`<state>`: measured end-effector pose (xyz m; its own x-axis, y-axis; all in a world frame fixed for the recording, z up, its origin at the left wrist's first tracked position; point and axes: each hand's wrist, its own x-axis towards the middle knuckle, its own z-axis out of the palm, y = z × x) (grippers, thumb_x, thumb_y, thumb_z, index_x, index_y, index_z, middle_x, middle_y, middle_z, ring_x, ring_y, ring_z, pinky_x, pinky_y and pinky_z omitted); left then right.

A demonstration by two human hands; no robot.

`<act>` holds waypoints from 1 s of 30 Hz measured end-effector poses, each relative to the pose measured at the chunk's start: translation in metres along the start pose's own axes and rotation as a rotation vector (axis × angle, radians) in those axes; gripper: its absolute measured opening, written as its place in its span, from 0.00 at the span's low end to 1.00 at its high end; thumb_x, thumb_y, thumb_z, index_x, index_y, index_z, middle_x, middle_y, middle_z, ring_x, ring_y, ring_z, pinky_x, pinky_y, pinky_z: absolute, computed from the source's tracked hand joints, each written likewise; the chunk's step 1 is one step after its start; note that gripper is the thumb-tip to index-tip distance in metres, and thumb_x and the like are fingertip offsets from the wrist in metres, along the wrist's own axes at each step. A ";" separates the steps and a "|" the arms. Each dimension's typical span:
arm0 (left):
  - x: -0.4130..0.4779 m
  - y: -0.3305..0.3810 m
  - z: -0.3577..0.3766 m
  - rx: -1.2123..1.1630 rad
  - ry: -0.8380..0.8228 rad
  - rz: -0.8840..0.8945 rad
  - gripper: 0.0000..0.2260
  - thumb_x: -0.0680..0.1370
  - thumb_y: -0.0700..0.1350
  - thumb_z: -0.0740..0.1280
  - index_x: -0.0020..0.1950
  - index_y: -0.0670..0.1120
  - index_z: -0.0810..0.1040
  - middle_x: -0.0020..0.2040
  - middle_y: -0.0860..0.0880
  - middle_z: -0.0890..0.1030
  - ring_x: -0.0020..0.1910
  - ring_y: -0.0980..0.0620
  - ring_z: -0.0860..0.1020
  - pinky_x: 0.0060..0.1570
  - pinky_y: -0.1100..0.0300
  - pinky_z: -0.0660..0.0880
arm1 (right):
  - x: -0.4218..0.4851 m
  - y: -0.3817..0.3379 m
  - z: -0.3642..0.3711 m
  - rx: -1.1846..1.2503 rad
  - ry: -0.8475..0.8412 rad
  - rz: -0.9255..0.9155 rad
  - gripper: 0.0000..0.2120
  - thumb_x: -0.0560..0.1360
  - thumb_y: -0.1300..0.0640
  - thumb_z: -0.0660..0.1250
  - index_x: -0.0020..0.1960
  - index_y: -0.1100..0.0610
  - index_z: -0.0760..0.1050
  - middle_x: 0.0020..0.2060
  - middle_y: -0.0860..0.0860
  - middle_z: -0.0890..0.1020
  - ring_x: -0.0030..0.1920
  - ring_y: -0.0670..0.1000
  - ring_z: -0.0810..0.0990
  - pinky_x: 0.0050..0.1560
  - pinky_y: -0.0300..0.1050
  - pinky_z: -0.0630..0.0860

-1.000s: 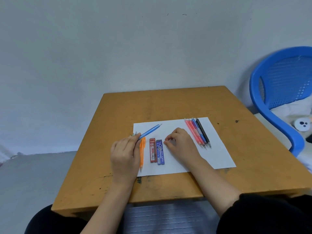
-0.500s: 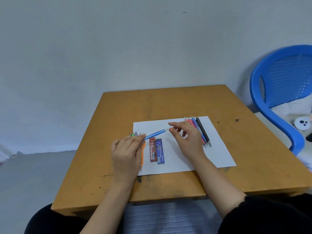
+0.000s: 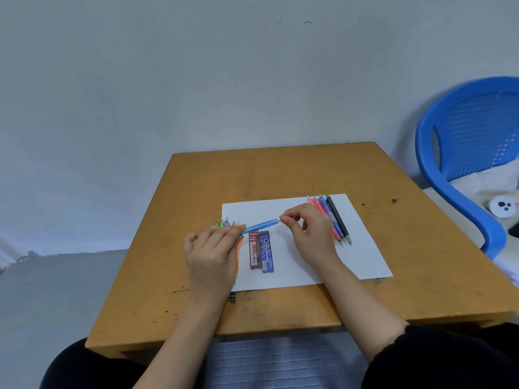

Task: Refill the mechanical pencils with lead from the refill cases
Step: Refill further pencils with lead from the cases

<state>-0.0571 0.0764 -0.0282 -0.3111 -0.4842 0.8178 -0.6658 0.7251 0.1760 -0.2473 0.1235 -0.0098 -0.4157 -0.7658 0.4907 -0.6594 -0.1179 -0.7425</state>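
Contact is the change: my right hand (image 3: 311, 231), which a second ago lay curled on the paper (image 3: 309, 265) beside the cases, has come up and now pinches the far end of the blue pencil (image 3: 261, 226) between thumb and forefinger. My left hand (image 3: 213, 254) keeps its grip on the near end, fingers curled round the barrel, so the pencil hangs slanted between both hands just above the tops of the red refill case (image 3: 254, 249) and blue refill case (image 3: 266, 251). Both cases lie side by side on the paper, untouched and closed as far as I can tell. The other pencils (image 3: 334, 220) lie in a bundle to the right, behind my right hand. I judge that I am about to pull the end cap off to open the barrel; no lead is loaded yet.
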 end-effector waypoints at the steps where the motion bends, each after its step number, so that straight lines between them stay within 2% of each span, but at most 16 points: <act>1: -0.001 0.000 0.000 0.005 -0.001 -0.015 0.11 0.78 0.44 0.63 0.54 0.46 0.84 0.48 0.50 0.85 0.49 0.50 0.80 0.51 0.56 0.63 | 0.001 0.000 -0.001 0.012 0.016 0.031 0.03 0.75 0.64 0.68 0.44 0.58 0.79 0.40 0.46 0.78 0.41 0.40 0.74 0.40 0.24 0.67; 5: -0.001 -0.002 -0.003 -0.047 0.001 -0.126 0.11 0.77 0.45 0.64 0.54 0.45 0.83 0.48 0.49 0.85 0.49 0.50 0.81 0.53 0.55 0.65 | 0.005 0.005 -0.008 0.051 0.090 0.191 0.05 0.76 0.64 0.66 0.44 0.56 0.79 0.42 0.48 0.80 0.42 0.43 0.76 0.39 0.24 0.68; 8: -0.001 -0.002 -0.002 -0.048 -0.006 -0.113 0.09 0.77 0.44 0.66 0.54 0.45 0.83 0.48 0.50 0.85 0.49 0.51 0.81 0.53 0.54 0.65 | 0.003 0.008 -0.006 -0.070 -0.050 0.245 0.04 0.76 0.62 0.66 0.47 0.60 0.80 0.44 0.51 0.81 0.44 0.45 0.75 0.41 0.28 0.67; 12: -0.003 -0.003 0.000 -0.053 -0.012 -0.124 0.09 0.75 0.43 0.68 0.55 0.46 0.83 0.48 0.51 0.84 0.49 0.52 0.80 0.52 0.53 0.67 | 0.001 0.007 -0.002 -0.174 -0.183 0.234 0.06 0.77 0.62 0.66 0.49 0.61 0.81 0.46 0.53 0.81 0.46 0.46 0.74 0.47 0.35 0.68; 17: -0.002 -0.002 -0.001 -0.069 -0.014 -0.131 0.10 0.76 0.45 0.67 0.55 0.46 0.82 0.48 0.51 0.84 0.50 0.53 0.79 0.53 0.53 0.66 | 0.002 0.009 0.002 -0.227 -0.234 0.216 0.05 0.76 0.59 0.68 0.47 0.58 0.82 0.44 0.51 0.79 0.45 0.45 0.72 0.39 0.28 0.64; 24: -0.001 -0.001 -0.001 -0.066 0.003 -0.101 0.09 0.76 0.43 0.69 0.55 0.46 0.83 0.47 0.51 0.85 0.49 0.54 0.79 0.51 0.52 0.66 | 0.001 0.010 0.002 -0.193 -0.221 0.222 0.05 0.75 0.59 0.69 0.48 0.59 0.83 0.44 0.51 0.79 0.44 0.45 0.72 0.39 0.26 0.64; 27: -0.001 0.000 -0.001 -0.045 0.017 -0.086 0.09 0.76 0.43 0.69 0.54 0.45 0.83 0.45 0.51 0.85 0.47 0.54 0.79 0.50 0.54 0.65 | 0.000 0.009 0.002 -0.146 -0.128 0.196 0.07 0.77 0.58 0.67 0.52 0.58 0.82 0.46 0.51 0.82 0.45 0.44 0.75 0.41 0.25 0.65; 30: 0.000 0.001 0.000 -0.029 0.046 -0.065 0.09 0.77 0.45 0.67 0.52 0.44 0.84 0.43 0.50 0.85 0.45 0.53 0.79 0.49 0.55 0.64 | -0.001 -0.002 0.001 -0.077 -0.017 0.100 0.09 0.77 0.58 0.66 0.56 0.58 0.80 0.40 0.45 0.79 0.40 0.40 0.74 0.39 0.27 0.66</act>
<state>-0.0579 0.0775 -0.0281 -0.2360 -0.5084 0.8282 -0.6634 0.7070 0.2450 -0.2450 0.1242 -0.0093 -0.4716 -0.7822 0.4071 -0.6615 0.0086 -0.7499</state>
